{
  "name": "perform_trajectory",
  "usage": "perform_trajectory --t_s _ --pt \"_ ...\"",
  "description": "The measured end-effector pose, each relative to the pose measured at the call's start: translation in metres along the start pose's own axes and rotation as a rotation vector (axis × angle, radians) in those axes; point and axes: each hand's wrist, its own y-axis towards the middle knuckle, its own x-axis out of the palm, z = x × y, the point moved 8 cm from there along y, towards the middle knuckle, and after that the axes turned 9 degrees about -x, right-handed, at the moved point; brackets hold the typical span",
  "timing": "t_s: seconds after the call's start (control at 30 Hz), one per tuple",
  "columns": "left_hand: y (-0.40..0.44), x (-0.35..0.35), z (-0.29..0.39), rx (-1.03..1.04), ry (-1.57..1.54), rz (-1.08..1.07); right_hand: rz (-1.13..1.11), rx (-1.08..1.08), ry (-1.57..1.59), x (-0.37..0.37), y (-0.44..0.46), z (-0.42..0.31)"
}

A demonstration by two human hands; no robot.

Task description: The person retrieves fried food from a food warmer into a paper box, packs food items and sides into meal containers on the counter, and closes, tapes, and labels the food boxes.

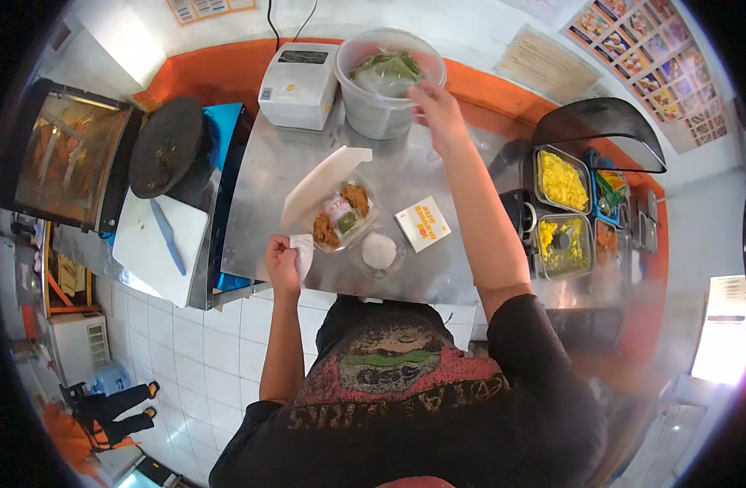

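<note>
My left hand (283,267) is closed around a small folded white paper (303,253), beside the front left of an open takeaway box (319,185). Fried chicken (325,231) lies in that box with a clear-wrapped portion and something green. My right hand (436,114) is at the right rim of a translucent bucket (375,119), its fingers apart and nothing visible in them. Green leaves in plastic (388,71) show inside the bucket. Close to the box are a white dome of rice (379,251) in clear plastic and a white and yellow printed carton (423,224).
A white label printer (298,86) stands left of the bucket. Farther left, a blue knife (169,236) lies on a white cutting board (149,262), near a dark round lid (167,146). On the right are containers of yellow food (562,179). Another person's legs (125,413) show at lower left.
</note>
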Motion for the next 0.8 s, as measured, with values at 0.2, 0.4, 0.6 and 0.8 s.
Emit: perform_trajectory --t_s 0.2,0.4,0.6,0.8 --pt "0.002 0.045 0.011 -0.032 0.061 -0.052 0.214 0.041 0.007 -0.075 -0.080 0.033" --pt "-0.004 0.100 0.001 -0.044 0.170 -0.378 0.640 0.157 -0.723 -0.234 -0.263 0.169" --pt "-0.057 0.232 -0.035 -0.106 0.256 -0.908 0.541 0.286 -1.168 -0.249 -0.345 0.189" --pt "-0.110 0.342 -0.094 -0.151 0.279 -1.147 0.283 0.280 -1.006 -0.273 -0.321 0.200"
